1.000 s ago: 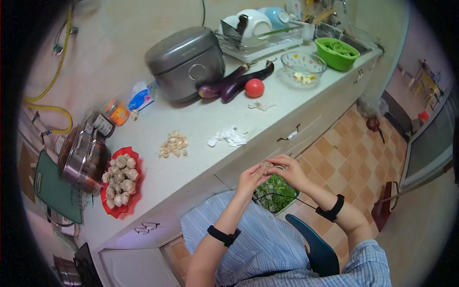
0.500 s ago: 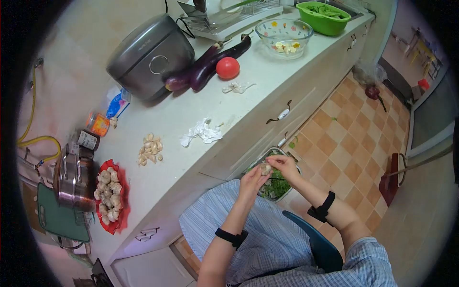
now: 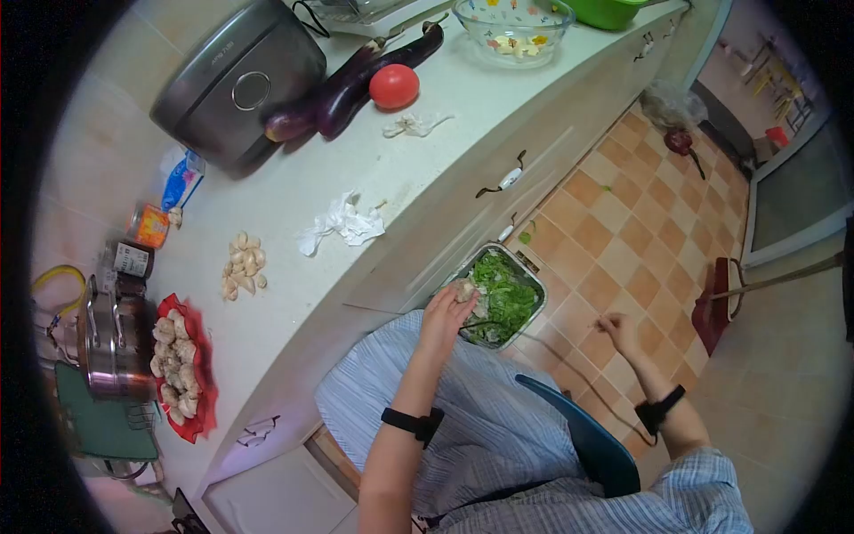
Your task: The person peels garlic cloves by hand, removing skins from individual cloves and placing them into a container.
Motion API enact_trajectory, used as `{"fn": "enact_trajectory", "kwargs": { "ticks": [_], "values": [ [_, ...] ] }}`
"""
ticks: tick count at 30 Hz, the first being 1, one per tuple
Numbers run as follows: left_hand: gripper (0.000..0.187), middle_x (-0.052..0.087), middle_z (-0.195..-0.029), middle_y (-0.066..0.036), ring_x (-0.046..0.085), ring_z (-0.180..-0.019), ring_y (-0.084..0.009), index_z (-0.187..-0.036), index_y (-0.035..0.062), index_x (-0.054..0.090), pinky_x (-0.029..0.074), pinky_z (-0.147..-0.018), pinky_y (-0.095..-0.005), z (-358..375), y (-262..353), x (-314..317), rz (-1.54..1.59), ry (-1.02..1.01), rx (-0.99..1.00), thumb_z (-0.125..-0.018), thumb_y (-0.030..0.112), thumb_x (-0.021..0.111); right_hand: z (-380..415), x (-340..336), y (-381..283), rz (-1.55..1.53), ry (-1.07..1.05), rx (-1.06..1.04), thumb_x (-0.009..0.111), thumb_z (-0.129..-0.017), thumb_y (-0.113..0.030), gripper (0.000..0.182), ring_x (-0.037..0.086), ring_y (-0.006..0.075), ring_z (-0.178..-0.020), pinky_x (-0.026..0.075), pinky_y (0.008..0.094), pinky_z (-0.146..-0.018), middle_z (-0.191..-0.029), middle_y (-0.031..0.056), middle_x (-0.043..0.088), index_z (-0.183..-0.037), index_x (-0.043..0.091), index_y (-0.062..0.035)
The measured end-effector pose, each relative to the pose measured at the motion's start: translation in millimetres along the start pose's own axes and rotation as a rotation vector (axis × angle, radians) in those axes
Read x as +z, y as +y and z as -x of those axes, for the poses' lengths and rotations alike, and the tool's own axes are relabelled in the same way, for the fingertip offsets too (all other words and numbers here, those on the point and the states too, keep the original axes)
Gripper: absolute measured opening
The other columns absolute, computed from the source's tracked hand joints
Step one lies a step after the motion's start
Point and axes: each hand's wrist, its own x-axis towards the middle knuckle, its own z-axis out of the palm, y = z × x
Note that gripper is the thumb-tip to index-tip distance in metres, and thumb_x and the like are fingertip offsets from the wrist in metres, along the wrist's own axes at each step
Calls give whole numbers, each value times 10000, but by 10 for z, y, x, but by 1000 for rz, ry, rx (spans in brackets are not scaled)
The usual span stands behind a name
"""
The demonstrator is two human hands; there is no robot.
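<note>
My left hand (image 3: 443,319) is closed around a garlic bulb (image 3: 465,289), held over the near edge of a bin (image 3: 542,301) filled with green leaf scraps (image 3: 507,294). Out to the right, above the tiled floor, my right hand (image 3: 623,335) is apart from the bulb. Its fingertips are pinched together; whatever is between them is too small to name. On the counter lie a pile of loose garlic cloves (image 3: 243,264) and a crumpled white tissue (image 3: 345,224). A red dish (image 3: 201,383) of whole garlic bulbs (image 3: 178,360) stands to their left.
Two eggplants (image 3: 356,93), a tomato (image 3: 394,86) and garlic skins (image 3: 416,125) lie beside a grey rice cooker (image 3: 245,84). A glass bowl (image 3: 520,40) holds pale pieces. A metal pot (image 3: 120,343) is at the left. A red dustpan (image 3: 714,307) stands on the floor.
My right hand has left the garlic bulb and swung out to the right. My left hand still holds the bulb, slightly further left. The view has shifted, showing more of the bin.
</note>
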Motion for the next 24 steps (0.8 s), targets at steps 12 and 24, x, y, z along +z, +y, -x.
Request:
{"fn": "enact_trajectory", "kwargs": {
  "ticks": [12, 24],
  "values": [
    [297, 507, -1069, -175, 515, -1011, -273, -1119, -57, 408, 413, -904, -334, -42, -100, 62, -32, -7, 0, -875, 110, 429, 1552, -633, 1979, 404, 118, 578, 602, -757, -95, 231, 581, 204, -797, 474, 307, -675, -830, 140, 600, -914, 551, 66],
    [314, 497, -1095, -169, 504, -1025, -285, -1141, -63, 399, 420, -891, -337, -130, -81, -8, -4, 25, -22, -870, 92, 429, -842, 1477, -1002, -261, -119, -351, 525, -834, -183, 260, 585, 171, -806, 455, 266, -723, -894, 114, 609, -1016, 549, 1]
  ]
}}
